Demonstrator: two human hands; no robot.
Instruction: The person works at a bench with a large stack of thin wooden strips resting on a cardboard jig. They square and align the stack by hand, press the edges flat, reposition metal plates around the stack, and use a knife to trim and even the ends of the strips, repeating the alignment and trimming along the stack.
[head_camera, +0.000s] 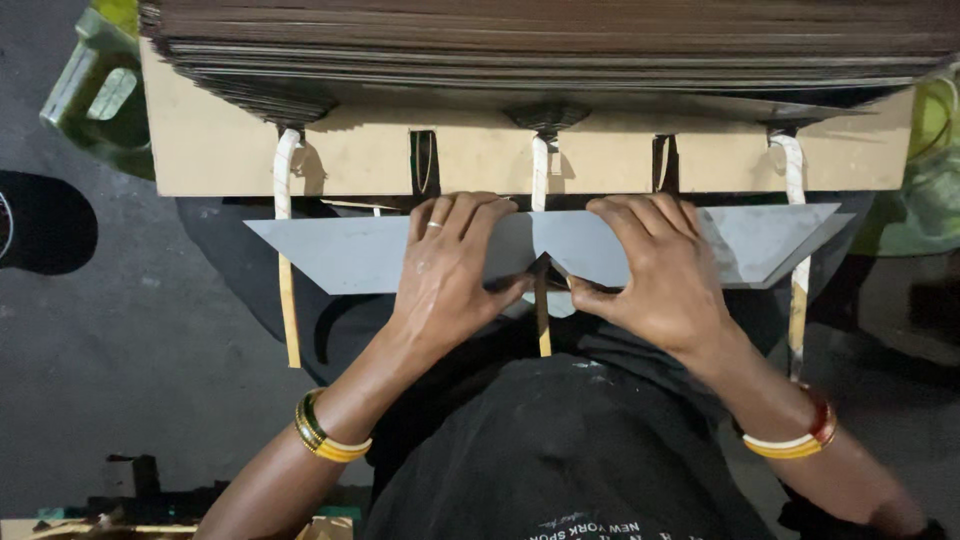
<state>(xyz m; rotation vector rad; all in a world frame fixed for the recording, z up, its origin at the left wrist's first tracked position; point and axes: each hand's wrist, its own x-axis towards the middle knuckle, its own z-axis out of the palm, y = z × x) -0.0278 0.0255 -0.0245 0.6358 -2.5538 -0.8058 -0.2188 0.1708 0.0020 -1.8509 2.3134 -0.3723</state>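
Observation:
A long grey cardboard piece (330, 250) with slanted ends lies across my lap, just below a tan cardboard sheet (220, 150). My left hand (445, 270) presses flat on its middle-left part, fingers spread, thumb tucked under the lower edge. My right hand (655, 270) grips the middle-right part (760, 245), thumb pinching the lower edge beside a notch at the centre. The two hands nearly meet at the fold. Each wrist carries bangles.
A thick stack of brown cardboard sheets (550, 40) rests above, tied with white straps (285, 200) that hang down at left, centre and right. A green plastic object (95, 90) stands at upper left. Dark floor (120, 330) lies to the left.

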